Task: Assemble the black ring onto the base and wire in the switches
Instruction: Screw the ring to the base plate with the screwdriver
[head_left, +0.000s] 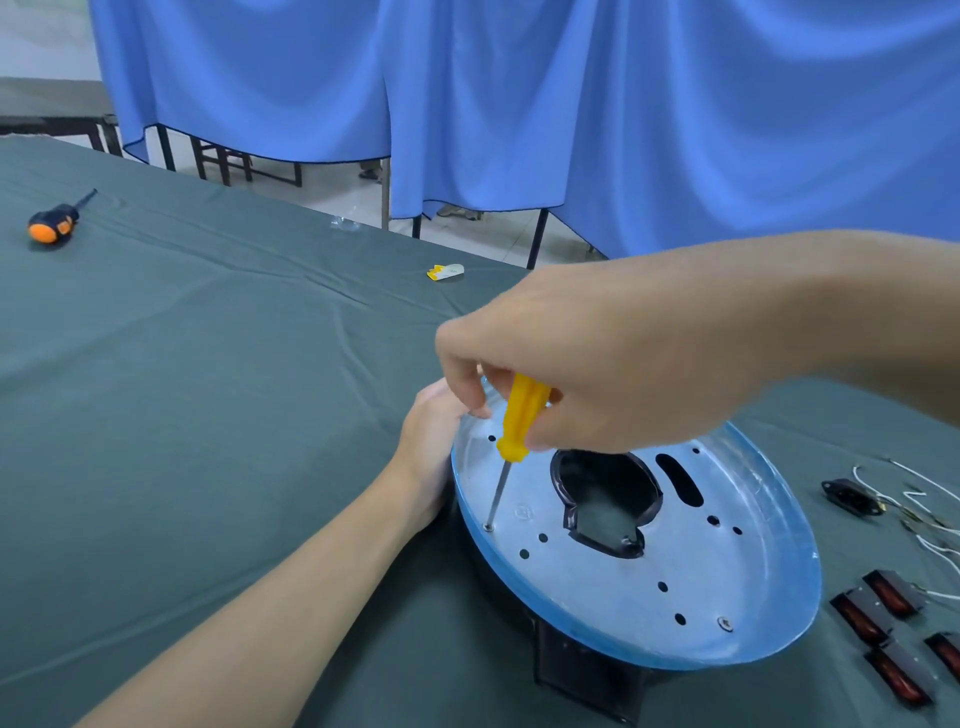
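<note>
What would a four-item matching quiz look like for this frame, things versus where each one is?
Column 1
1. yellow screwdriver
2. orange screwdriver
3. red switches
4. left hand

Column 2
A. lying on the cloth, far left
B. holding the left rim of the base
C. gripped by the right hand, tip on a screw
D. lying on the cloth to the right of the base

Pairs: 1-C, 2-A, 3-D, 4-B
</note>
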